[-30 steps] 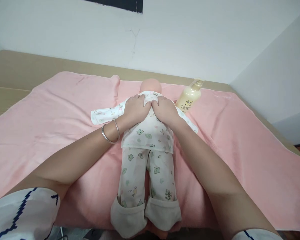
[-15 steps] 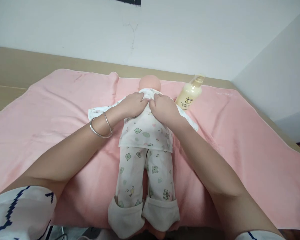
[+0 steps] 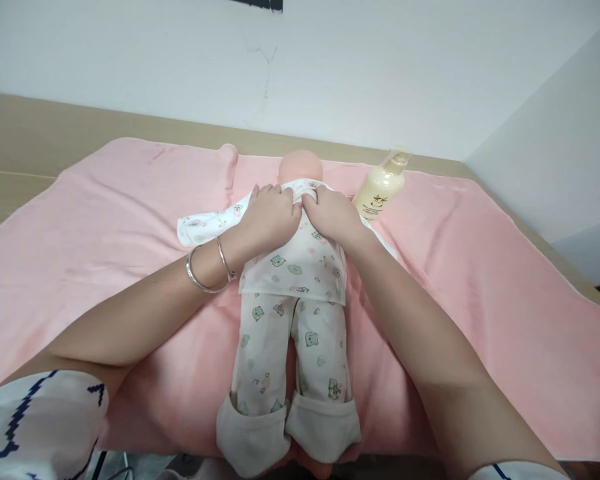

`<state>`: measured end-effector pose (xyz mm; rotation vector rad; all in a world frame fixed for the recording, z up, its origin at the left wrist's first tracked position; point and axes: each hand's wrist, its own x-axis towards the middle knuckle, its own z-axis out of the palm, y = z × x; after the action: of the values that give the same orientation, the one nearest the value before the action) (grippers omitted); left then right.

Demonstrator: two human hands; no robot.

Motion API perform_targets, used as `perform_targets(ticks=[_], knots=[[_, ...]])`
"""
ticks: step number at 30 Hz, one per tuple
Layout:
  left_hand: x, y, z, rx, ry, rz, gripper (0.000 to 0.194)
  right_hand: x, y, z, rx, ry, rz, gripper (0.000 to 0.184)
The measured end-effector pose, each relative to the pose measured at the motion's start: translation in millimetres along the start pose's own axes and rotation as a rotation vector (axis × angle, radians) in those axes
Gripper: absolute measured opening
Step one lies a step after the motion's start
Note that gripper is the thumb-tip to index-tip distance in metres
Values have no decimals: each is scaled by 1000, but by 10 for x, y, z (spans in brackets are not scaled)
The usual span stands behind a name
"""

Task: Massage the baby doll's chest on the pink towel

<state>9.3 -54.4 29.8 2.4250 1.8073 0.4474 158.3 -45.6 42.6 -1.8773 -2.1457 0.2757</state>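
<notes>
A baby doll with a bare, smooth head lies stretched out, dressed in a white printed top and matching trousers with wide turned-up cuffs. My left hand rests on the left of the doll's upper body, fingers extended over the cloth and thumb toward the middle. Opposite it, my right hand lies on the right side, its thumb close to my left thumb; its outer fingers are partly hidden. Both palms press on the top, and a small fold of cloth shows between the thumbs. Two silver bangles circle my left wrist.
Under the doll spreads a pink blanket over a beige surface. A pump bottle of pale yellow liquid lies tilted near the doll's right-hand sleeve. Behind stands a white wall.
My left hand has shifted slightly right, and more of its fingers and the left sleeve show. My right hand has moved slightly right too. The doll and bottle lie nearly as before.
</notes>
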Motion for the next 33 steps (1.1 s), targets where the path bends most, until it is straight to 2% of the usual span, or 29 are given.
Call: perform_targets(ticks=[6,14,18,25,29,33], knots=[[133,-56,17,-215,-57,-53,40,-15,-7,1,-78,-8,-59,57],[154,-101,201,-196,89,-72,46,-122,-125,9,-196,23,-139,46],[145,-101,204,-213,96,-68,44,-109,-107,21,-123,19,-103,49],[101,-91,223,-245,126,-71,47,-18,42,-3,-5,-21,-37,64],[15,-36,196,-189,165,-47,44,-27,48,-25,12,-29,-27,58],[-2,-19,154,-183,129,-44,43,-47,58,-51,61,-33,-36,54]])
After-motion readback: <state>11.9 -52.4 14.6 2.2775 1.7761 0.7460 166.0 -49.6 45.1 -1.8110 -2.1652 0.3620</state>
